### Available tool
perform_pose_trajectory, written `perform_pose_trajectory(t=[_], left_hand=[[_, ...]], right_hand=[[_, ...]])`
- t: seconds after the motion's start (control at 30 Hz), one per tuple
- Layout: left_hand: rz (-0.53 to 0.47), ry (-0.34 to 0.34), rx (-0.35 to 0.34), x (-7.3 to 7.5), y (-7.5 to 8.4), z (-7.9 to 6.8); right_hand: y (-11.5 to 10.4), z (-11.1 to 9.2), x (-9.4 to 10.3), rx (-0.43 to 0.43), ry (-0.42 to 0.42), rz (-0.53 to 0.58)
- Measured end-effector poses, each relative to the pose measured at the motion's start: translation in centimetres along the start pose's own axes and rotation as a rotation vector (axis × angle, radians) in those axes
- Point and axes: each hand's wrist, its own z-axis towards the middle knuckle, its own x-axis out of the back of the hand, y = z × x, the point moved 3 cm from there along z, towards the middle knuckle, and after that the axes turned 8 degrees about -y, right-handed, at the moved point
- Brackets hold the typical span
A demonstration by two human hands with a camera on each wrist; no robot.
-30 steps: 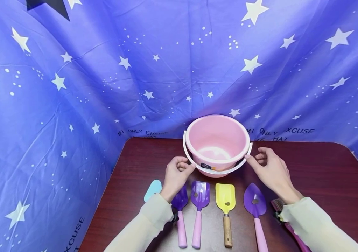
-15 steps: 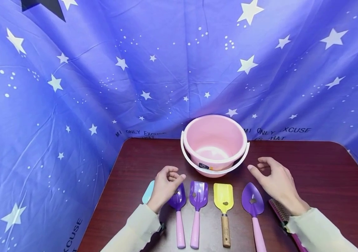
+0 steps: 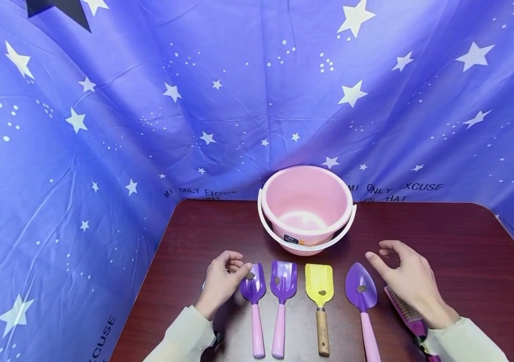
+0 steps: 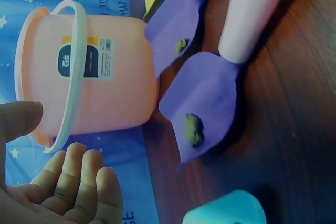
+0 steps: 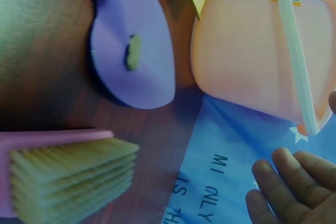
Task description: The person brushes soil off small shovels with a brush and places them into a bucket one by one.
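Note:
My left hand (image 3: 222, 281) hovers with loosely bent fingers near the left purple scoop (image 3: 252, 291), holding nothing. My right hand (image 3: 410, 284), also holding nothing, is over the right side of the table, between a pointed purple trowel (image 3: 361, 281) and a bristle brush (image 3: 403, 306). Beyond both hands stands an upright pink bucket (image 4: 121, 98), its white handle (image 4: 77, 66) lowered against the front. A second purple scoop (image 3: 284, 279) and a yellow scoop (image 3: 319, 281) with a wooden grip lie between the hands. A turquoise tool (image 4: 226, 211) is mostly hidden behind my left hand in the head view.
The dark red-brown table (image 3: 474, 241) meets a blue star-printed curtain (image 3: 238, 75) behind the bucket and at the left. The scoops and the trowel lie in a row, handles toward me, each with a small brownish patch on its blade.
Both hands have left the bucket's handle. The left one has come back toward me and to the left, the right one back and to the right. The bucket stays put.

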Motion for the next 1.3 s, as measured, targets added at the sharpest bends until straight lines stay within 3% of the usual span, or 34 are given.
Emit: perform_pose_trajectory(t=[0.57,0.77,1.3], left_hand=[[0.129,-0.001,0.029,2.0,-2.2,-2.3],[0.137,0.002,0.072,2.5,-3.0,-3.3],[0.208,0.028,0.104,3.6,-4.1,-5.1]], right_hand=[[2.0,-2.9,0.3,-0.043,0.016,-0.039],[2.7,-4.0,0.1,-0.069,0.005,-0.041],[3.7,-6.6,0.2,-0.168,-0.044,-0.1]])
